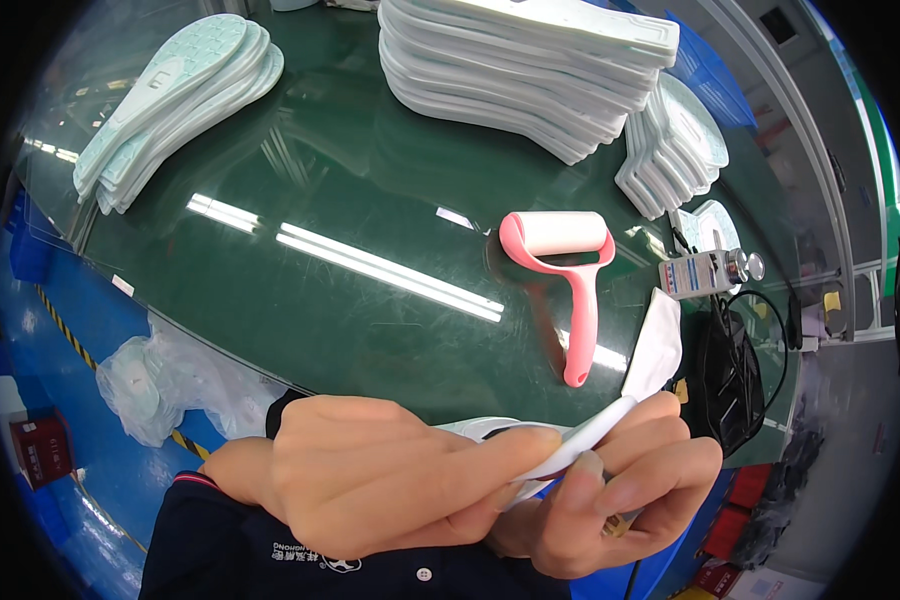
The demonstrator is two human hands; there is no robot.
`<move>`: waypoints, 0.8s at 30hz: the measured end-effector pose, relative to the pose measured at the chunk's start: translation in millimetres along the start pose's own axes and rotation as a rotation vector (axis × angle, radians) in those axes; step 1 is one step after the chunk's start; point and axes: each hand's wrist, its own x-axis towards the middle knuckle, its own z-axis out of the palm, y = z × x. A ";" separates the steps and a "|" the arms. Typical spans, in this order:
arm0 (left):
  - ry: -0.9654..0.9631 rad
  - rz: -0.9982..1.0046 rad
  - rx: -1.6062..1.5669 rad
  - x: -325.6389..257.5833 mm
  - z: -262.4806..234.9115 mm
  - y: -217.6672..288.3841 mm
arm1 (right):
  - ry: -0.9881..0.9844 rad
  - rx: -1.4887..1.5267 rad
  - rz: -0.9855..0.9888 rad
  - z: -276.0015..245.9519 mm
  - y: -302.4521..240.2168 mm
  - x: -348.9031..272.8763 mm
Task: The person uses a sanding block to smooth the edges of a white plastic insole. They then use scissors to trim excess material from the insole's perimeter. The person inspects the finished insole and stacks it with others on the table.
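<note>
Close to my body, both hands grip a white, curved piece that looks like a shoe insole. My left hand reaches across from the left and pinches its edge, fingers pressed together. My right hand is closed on the same piece, thumb and fingertips at the rim. Most of it is hidden behind the hands. Beyond them on the green table lies a pink lint roller with a white roll, its handle toward me. A white cloth-like strip lies just past my right hand.
Stacked white and mint insoles stand at the far left, the far middle and the right. A labelled bottle with a silver cap and a black bag sit at the right edge. A clear plastic bag is below left.
</note>
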 end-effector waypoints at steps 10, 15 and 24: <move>0.115 0.024 0.015 -1.8 7.6 -0.9 | -0.056 -0.103 -0.078 -1.3 2.2 0.8; -0.312 -0.140 -0.022 13.3 -13.5 4.1 | 0.011 -0.029 -0.046 -2.3 4.2 2.4; -0.049 -0.092 -0.167 3.7 -5.7 -3.8 | -0.085 -0.220 -0.146 2.5 1.5 -7.2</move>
